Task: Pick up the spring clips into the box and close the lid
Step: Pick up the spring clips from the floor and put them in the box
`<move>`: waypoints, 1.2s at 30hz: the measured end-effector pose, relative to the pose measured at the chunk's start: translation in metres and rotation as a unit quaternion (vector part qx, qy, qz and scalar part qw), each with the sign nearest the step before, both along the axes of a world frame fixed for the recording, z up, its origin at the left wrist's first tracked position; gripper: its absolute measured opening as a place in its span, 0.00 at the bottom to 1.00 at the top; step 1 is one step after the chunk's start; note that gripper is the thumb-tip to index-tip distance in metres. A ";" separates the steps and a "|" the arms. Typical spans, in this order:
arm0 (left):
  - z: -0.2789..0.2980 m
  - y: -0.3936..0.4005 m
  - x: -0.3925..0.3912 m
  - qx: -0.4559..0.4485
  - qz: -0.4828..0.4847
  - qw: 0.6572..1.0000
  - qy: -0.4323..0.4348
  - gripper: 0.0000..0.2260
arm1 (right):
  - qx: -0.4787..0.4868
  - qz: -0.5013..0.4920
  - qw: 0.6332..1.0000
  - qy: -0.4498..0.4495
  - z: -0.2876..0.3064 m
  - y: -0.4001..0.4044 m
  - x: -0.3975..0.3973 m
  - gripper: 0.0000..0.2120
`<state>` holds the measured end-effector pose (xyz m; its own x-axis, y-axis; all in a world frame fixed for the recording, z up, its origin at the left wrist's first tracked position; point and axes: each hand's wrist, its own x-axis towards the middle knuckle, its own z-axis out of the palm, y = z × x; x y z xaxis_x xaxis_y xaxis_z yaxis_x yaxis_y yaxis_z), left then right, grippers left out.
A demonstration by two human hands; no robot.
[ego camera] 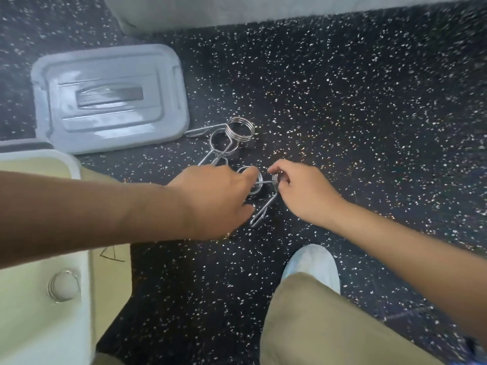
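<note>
Several shiny metal spring clips lie on the dark speckled floor. My left hand (216, 198) grips the coil of one spring clip (257, 184) in the middle. Its long handle (264, 206) slants down between my hands. My right hand (303, 191) pinches another spring clip (274, 178) at the first clip's right end; most of it is hidden by my fingers. Two more spring clips (238, 130) lie tangled just beyond. The pale open box (39, 325) is at lower left with one clip (63, 284) inside. The grey lid (110, 96) lies flat at upper left.
My right leg in tan trousers (329, 325) and a pale shoe (313, 262) sit at the lower right. A light-coloured wall base (237, 9) runs along the top. The speckled floor (369, 101) stretches to the right.
</note>
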<state>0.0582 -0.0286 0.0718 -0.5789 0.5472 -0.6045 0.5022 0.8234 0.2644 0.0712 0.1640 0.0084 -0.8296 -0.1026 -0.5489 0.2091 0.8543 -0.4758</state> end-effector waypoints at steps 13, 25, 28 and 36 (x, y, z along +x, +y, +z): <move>-0.060 0.025 -0.001 0.091 0.172 0.980 0.030 0.11 | -0.090 -0.190 0.977 0.026 0.005 0.018 0.022 0.12; -0.074 0.041 0.003 0.000 0.139 0.990 0.021 0.18 | -0.133 -0.234 0.963 0.024 0.007 0.044 0.036 0.09; -0.071 0.043 0.001 0.011 0.124 0.991 0.039 0.16 | -0.143 -0.231 0.962 0.032 0.009 0.046 0.035 0.10; -0.037 0.030 -0.012 0.076 0.165 0.983 0.043 0.20 | -0.123 -0.204 0.970 0.046 0.021 0.048 0.039 0.07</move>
